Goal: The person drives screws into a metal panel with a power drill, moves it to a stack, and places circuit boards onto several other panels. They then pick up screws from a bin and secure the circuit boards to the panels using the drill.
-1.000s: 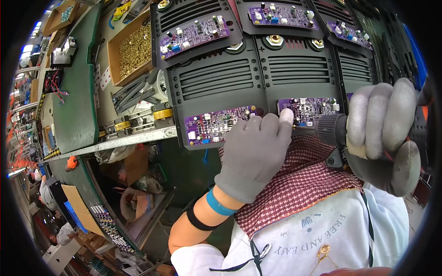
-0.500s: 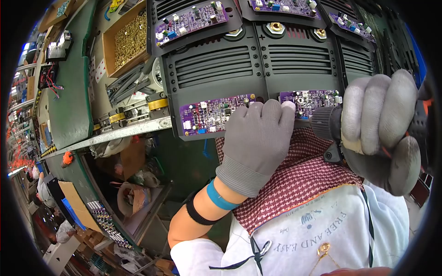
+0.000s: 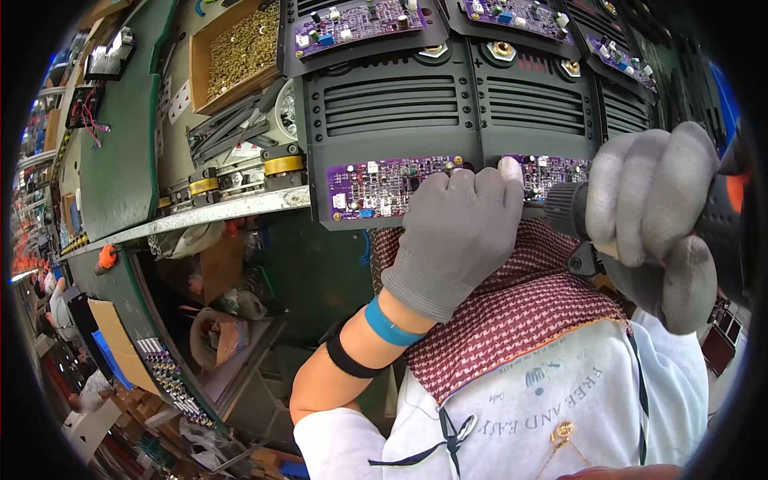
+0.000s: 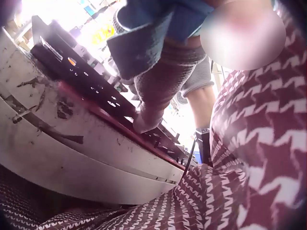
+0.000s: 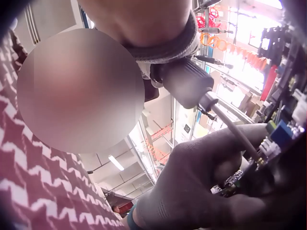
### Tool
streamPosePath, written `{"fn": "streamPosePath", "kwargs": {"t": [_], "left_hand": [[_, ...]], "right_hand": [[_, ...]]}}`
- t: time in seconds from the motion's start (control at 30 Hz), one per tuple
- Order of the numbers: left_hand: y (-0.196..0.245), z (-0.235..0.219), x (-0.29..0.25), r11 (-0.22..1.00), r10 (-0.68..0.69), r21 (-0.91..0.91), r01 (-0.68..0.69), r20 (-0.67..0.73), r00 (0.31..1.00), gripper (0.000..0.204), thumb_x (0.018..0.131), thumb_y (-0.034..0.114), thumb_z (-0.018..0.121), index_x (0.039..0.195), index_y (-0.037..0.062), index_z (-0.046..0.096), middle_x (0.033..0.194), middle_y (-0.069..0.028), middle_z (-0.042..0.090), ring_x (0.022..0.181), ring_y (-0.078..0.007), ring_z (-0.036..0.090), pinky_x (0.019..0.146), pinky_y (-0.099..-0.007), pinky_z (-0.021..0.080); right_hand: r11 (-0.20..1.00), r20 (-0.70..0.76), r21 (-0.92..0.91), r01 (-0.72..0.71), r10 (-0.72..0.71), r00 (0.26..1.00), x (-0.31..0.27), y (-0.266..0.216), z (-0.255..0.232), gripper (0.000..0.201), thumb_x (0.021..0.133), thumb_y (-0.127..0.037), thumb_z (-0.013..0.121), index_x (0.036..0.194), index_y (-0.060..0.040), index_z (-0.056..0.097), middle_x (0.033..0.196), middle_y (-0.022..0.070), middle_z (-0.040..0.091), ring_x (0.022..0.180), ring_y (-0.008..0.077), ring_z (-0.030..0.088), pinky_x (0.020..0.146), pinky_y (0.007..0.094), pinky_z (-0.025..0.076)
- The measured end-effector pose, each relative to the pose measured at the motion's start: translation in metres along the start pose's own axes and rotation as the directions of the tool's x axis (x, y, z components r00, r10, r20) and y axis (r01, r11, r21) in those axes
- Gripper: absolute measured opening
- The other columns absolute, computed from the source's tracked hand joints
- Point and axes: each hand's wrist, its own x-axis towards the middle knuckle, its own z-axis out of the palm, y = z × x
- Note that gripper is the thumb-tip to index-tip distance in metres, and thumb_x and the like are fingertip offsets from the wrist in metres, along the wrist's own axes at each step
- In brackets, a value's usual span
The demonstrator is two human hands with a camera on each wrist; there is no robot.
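Note:
In the head view, my gloved left hand [image 3: 464, 232] lies across the near edge of a black slotted panel [image 3: 392, 144], between two purple circuit boards. Its index fingertip is beside the right-hand board [image 3: 556, 170]; the left-hand board [image 3: 372, 192] is partly covered by the knuckles. The right wrist view shows its thumb and index finger on either side of the panel edge. My gloved right hand [image 3: 652, 200] grips a black power screwdriver [image 3: 566, 210], held nearly level. Its long bit [image 5: 235, 132] reaches the board's edge by a blue component, close to the left index finger.
More panels with purple boards [image 3: 360, 28] lie behind, near large brass-centred nuts [image 3: 502, 51]. A box of small brass parts [image 3: 244, 52] stands left, by metal strips [image 3: 232, 128] and a rail with yellow rollers [image 3: 283, 166]. A checked apron [image 3: 528, 296] hangs close below.
The head view has shifted, so the panels sit higher in it. The screwdriver's nose is closer to the left index finger, with less of its bit showing. Both hands keep their grips.

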Motion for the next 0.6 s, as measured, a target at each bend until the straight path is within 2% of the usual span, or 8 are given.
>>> {"fn": "streamPosePath", "kwargs": {"t": [0.07, 0.17, 0.27, 0.3, 0.37, 0.47, 0.5, 0.6], "left_hand": [[0.0, 0.0, 0.0, 1.0, -0.012, -0.01, 0.012, 0.009, 1.0, 0.026, 0.079, 0.009, 0.062, 0.105, 0.0069, 0.061, 0.069, -0.0007, 0.042, 0.06, -0.015, 0.047, 0.053, -0.0288, 0.039], [0.001, -0.001, 0.001, 1.0, -0.009, 0.0, 0.009, -0.003, 1.0, 0.028, 0.078, 0.012, 0.064, 0.106, 0.0069, 0.061, 0.069, -0.0012, 0.041, 0.061, -0.0157, 0.049, 0.054, -0.0299, 0.04], [0.001, -0.016, 0.011, 0.992, -0.077, -0.091, 0.091, 0.149, 0.986, 0.034, 0.076, 0.018, 0.069, 0.107, 0.0064, 0.06, 0.07, -0.0024, 0.046, 0.063, -0.0184, 0.052, 0.057, -0.0304, 0.042], [-0.002, -0.026, 0.019, 0.937, -0.115, -0.303, 0.174, 0.202, 0.973, 0.034, 0.077, 0.019, 0.07, 0.107, 0.006, 0.06, 0.072, -0.0026, 0.049, 0.064, -0.0173, 0.053, 0.058, -0.029, 0.043], [-0.006, -0.044, 0.039, 0.581, -0.283, -0.659, 0.478, 0.387, 0.878, 0.029, 0.083, 0.017, 0.068, 0.108, 0.0049, 0.059, 0.078, -0.002, 0.056, 0.067, -0.0127, 0.053, 0.062, -0.0254, 0.044], [-0.005, -0.049, 0.068, -0.338, -0.323, -0.698, 0.632, 0.716, 0.619, 0.031, 0.09, 0.007, 0.048, 0.118, -0.0027, 0.053, 0.094, -0.0046, 0.058, 0.076, -0.0093, 0.051, 0.068, -0.0226, 0.044], [-0.003, -0.05, 0.079, -0.467, -0.23, -0.61, 0.64, 0.783, 0.578, 0.037, 0.089, 0.004, 0.04, 0.123, -0.0079, 0.049, 0.101, -0.0083, 0.057, 0.079, -0.0092, 0.051, 0.071, -0.0227, 0.044], [0.015, -0.039, 0.109, -0.495, -0.065, -0.519, 0.697, 0.822, 0.565, 0.039, 0.09, 0.005, 0.039, 0.126, -0.0091, 0.046, 0.104, -0.0108, 0.057, 0.078, -0.0098, 0.051, 0.071, -0.0236, 0.045]], "right_hand": [[0.998, 0.054, -0.015, -0.067, 0.068, 0.996, -0.001, 0.002, 0.001, 0.028, 0.09, -0.014, 0.055, 0.118, -0.0138, 0.051, 0.075, -0.0031, 0.049, 0.059, 0.0033, 0.053, 0.064, 0.0199, 0.052], [0.991, -0.104, 0.123, 0.06, -0.048, 0.993, -0.003, 0.009, 0.004, 0.017, 0.089, -0.014, 0.057, 0.106, -0.012, 0.054, 0.072, -0.0028, 0.049, 0.058, 0.0033, 0.053, 0.061, 0.0193, 0.052], [0.999, -0.017, -0.016, -0.038, 0.038, 0.999, -0.005, 0.001, -0.006, 0.02, 0.088, -0.013, 0.058, 0.107, -0.0102, 0.054, 0.069, -0.0029, 0.049, 0.057, 0.0026, 0.052, 0.059, 0.0181, 0.051], [0.999, -0.093, 0.037, 0.023, -0.02, 0.995, -0.006, -0.002, -0.009, 0.022, 0.087, -0.014, 0.059, 0.109, -0.0096, 0.054, 0.068, -0.0037, 0.048, 0.056, 0.0024, 0.051, 0.058, 0.0175, 0.05], [0.986, -0.233, 0.094, 0.135, -0.11, 0.966, -0.012, -0.011, -0.018, 0.027, 0.087, -0.016, 0.06, 0.112, -0.0085, 0.054, 0.067, -0.0048, 0.048, 0.056, 0.0021, 0.05, 0.056, 0.0166, 0.049], [0.992, -0.471, -0.008, 0.122, -0.111, 0.875, -0.035, -0.036, -0.051, 0.012, 0.089, -0.017, 0.051, 0.094, -0.0076, 0.047, 0.066, -0.0037, 0.042, 0.059, 0.0055, 0.042, 0.056, 0.0215, 0.041], [0.994, -0.56, -0.058, 0.088, -0.106, 0.822, -0.049, -0.046, -0.066, 0.012, 0.091, -0.017, 0.047, 0.085, -0.0073, 0.044, 0.066, -0.003, 0.039, 0.06, 0.0073, 0.038, 0.057, 0.0241, 0.037], [0.982, -0.722, -0.185, 0.047, -0.168, 0.671, -0.103, -0.075, -0.104, 0.017, 0.09, -0.012, 0.044, 0.091, 0.0037, 0.049, 0.082, 0.0032, 0.042, 0.067, 0.0097, 0.037, 0.064, 0.0268, 0.035]]}}
